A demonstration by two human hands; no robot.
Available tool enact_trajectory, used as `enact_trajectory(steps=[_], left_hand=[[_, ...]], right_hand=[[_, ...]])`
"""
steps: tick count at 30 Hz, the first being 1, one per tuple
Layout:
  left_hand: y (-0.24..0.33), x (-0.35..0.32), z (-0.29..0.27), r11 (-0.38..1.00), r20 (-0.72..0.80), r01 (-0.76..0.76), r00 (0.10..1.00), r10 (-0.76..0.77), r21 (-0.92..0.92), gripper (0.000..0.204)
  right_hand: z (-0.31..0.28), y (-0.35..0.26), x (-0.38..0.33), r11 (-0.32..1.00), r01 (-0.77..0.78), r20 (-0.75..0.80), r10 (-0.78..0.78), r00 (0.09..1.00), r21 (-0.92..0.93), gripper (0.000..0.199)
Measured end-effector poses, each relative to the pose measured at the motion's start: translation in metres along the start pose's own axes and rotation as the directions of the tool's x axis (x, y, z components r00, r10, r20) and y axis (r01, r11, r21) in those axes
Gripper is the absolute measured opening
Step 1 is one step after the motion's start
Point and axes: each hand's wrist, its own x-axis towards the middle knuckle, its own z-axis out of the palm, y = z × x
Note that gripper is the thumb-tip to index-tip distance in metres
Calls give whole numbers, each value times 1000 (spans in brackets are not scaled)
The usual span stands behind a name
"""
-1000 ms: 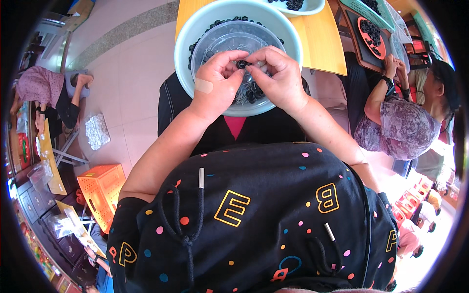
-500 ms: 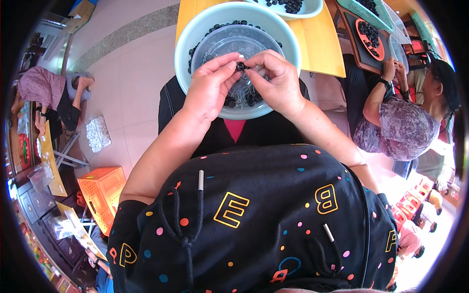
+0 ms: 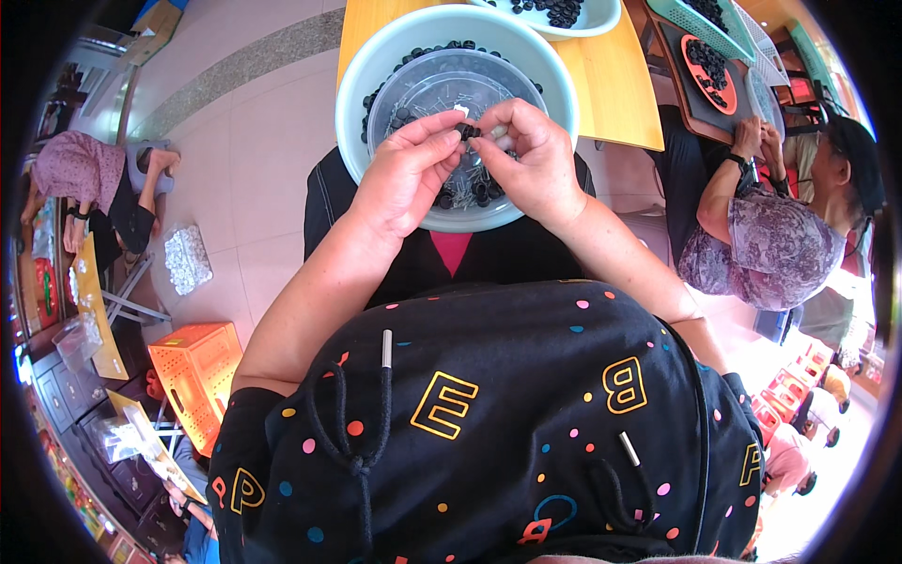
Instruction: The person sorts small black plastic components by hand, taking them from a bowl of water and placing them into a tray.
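Observation:
Over the basin, my left hand (image 3: 406,171) pinches a small round black plastic part (image 3: 467,132) between thumb and fingers. My right hand (image 3: 534,162) is closed on the same part from the other side, thumb and forefinger at its edge. Beneath them a translucent round tub (image 3: 387,83) sits inside a large pale blue basin (image 3: 562,70). Thin clear pieces and several black parts lie in the tub, partly hidden by my hands. More black parts fill the gap between tub and basin.
A yellow table (image 3: 615,99) stands ahead, bearing another pale blue basin (image 3: 601,17) with black parts. At right a person (image 3: 766,221) works beside an orange plate (image 3: 692,56) of black parts. An orange crate (image 3: 193,381) and a bag of white pieces (image 3: 188,258) are on the left.
The black part has shifted slightly right and down and appears turned between my fingers. Both hands keep nearly the same place and grip.

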Motion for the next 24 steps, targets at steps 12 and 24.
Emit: enact_trajectory(steps=[12,24], left_hand=[[-5,4,-7,975,96,72,994,-52,-211,21],[-5,7,-6,989,37,41,999,-36,-145,22]], right_hand=[[-2,-11,1,991,106,14,-106,994,-80,16],[2,5,2,994,22,12,-24,1000,103,15]])
